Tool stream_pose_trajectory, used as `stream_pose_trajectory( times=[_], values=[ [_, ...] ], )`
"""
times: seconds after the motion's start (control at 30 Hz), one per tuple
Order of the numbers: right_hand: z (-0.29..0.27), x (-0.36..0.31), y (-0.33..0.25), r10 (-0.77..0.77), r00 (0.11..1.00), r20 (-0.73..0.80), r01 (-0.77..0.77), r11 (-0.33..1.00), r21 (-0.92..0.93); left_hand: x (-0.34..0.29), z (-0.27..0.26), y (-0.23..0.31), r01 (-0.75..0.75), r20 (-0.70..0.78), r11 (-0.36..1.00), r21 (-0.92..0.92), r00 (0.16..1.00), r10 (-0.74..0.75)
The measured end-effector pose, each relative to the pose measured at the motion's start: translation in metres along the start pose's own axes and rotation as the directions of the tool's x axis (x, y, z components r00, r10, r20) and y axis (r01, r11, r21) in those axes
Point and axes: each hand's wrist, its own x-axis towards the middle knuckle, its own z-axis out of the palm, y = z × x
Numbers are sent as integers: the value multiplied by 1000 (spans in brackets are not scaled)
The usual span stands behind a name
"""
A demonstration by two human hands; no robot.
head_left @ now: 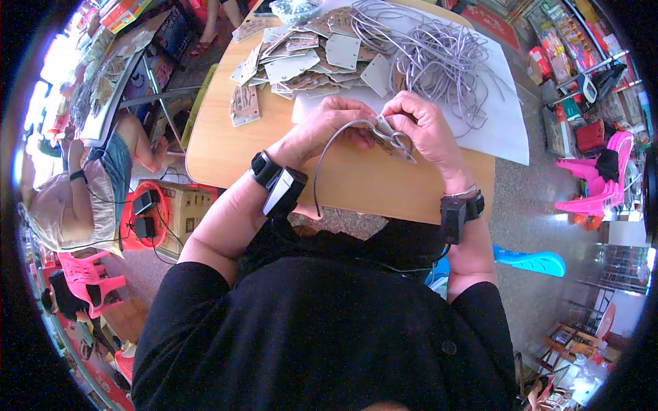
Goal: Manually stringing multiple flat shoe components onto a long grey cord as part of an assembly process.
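Note:
Above the near edge of the table, both my hands are closed at a small flat grey-brown plate (393, 142) with a thin grey cord (322, 159) at it. My left hand (337, 122) pinches at the plate's left side, and the cord loops over from there and hangs past the table edge. My right hand (426, 130) grips its upper right corner, fingertips close to the left ones. Exactly how the cord meets the plate is hidden by my fingers. Beyond my hands lies a heap of similar flat plates (343, 52), some with small corner holes.
A tangle of grey cords (439, 61) covers the white sheet (507, 130) on the wooden table (212, 151). One loose plate (245, 105) lies left, a bowl (295, 9) at the back. Another person (89, 185) sits left, near a red bucket (130, 222). A pink chair (603, 175) stands right.

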Motion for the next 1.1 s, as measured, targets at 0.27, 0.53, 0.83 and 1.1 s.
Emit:
stream_pose_trajectory(
  times=[0.27,0.53,0.83,1.1],
  values=[
    [2,-2,-3,44,998,48,-47,997,62,0,0,0,-14,0,1000,14,1000,14],
    [1,-1,1,137,983,122,-159,967,198,-2,2,2,6,6,999,-34,1000,-6],
    [5,-1,-2,158,986,52,-166,961,222,-2,4,3,-3,-9,999,-36,1000,3],
    [4,-2,-3,173,978,114,-192,963,188,-2,2,4,3,1,1000,-18,1000,-3]
  ],
)
